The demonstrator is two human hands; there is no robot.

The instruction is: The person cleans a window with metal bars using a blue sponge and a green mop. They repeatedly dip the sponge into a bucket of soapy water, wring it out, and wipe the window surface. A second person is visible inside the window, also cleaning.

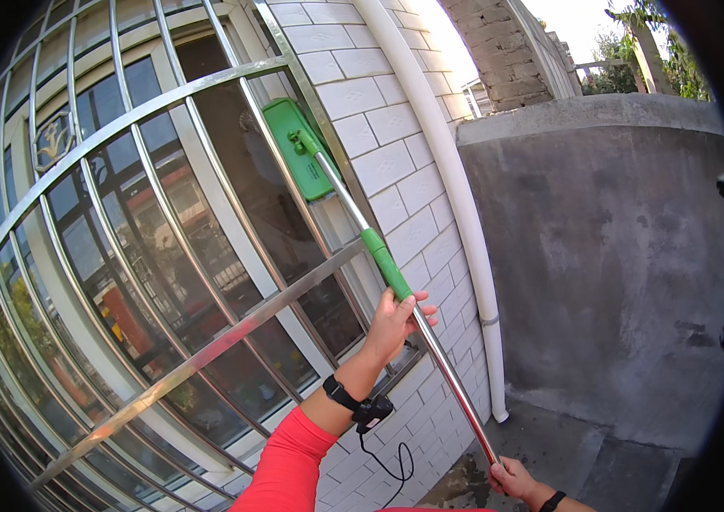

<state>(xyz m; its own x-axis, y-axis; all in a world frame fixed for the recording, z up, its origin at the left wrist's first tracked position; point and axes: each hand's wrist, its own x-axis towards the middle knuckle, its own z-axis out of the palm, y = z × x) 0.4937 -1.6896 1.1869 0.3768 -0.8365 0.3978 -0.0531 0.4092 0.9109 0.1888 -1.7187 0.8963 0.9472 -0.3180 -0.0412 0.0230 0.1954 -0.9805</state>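
Note:
My left hand (pixel 397 323) holds the telescopic pole of a flat mop at the lower end of its green grip (pixel 389 265). Lower down, my right hand (pixel 512 479) is closed around the bottom part of the shiny metal pole (pixel 451 371). The rectangular green mop head (pixel 304 169) is at the upper end, tilted, near the window's right side. It shows between the rightmost bar and the edge of a metal window grille (pixel 234 323), seemingly behind the bars. The pole crosses in front of the grille's lower rail. The mop's underside is hidden.
White wall tiles (pixel 381 160) flank the window (pixel 163 256). A white downpipe (pixel 458 185) runs down to the concrete floor (pixel 547 441). On the right stands a grey rendered wall (pixel 592 256). A black device (pixel 371 413) with a dangling cable is strapped to my left wrist.

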